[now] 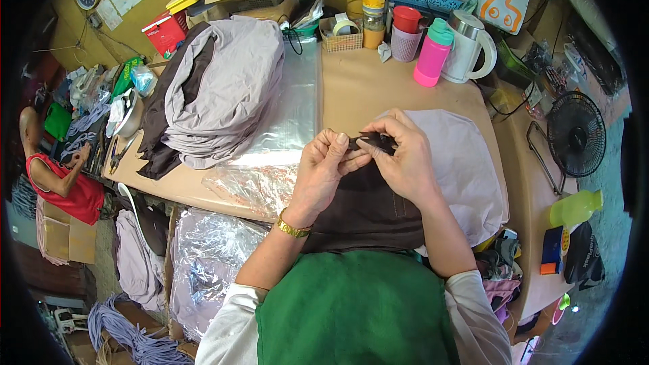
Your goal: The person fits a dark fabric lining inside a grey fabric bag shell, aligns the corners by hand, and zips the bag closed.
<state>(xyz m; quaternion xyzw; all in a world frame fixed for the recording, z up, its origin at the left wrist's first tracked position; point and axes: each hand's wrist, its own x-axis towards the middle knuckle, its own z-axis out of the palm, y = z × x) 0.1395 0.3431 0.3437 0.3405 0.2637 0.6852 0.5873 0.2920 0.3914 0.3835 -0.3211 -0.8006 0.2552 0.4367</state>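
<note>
In front of my body, a dark brown cloth piece (362,206) with a stitched seam hangs down toward my green apron. My left hand (326,162) pinches a dark edge of it between thumb and fingers. Close beside it, my right hand (402,152) is closed on a bunched dark part of the same cloth. The hands nearly touch, and the fingers hide what lies between them. Under and to the right of the brown cloth, a pale grey cloth (460,169) is spread on the table.
A pile of grey and brown garments (226,88) lies left on the table (365,81), beside clear plastic bags (291,105). A pink bottle (431,57), a kettle (465,47) and a fan (574,134) stand at the right. A person in red (64,186) sits far left.
</note>
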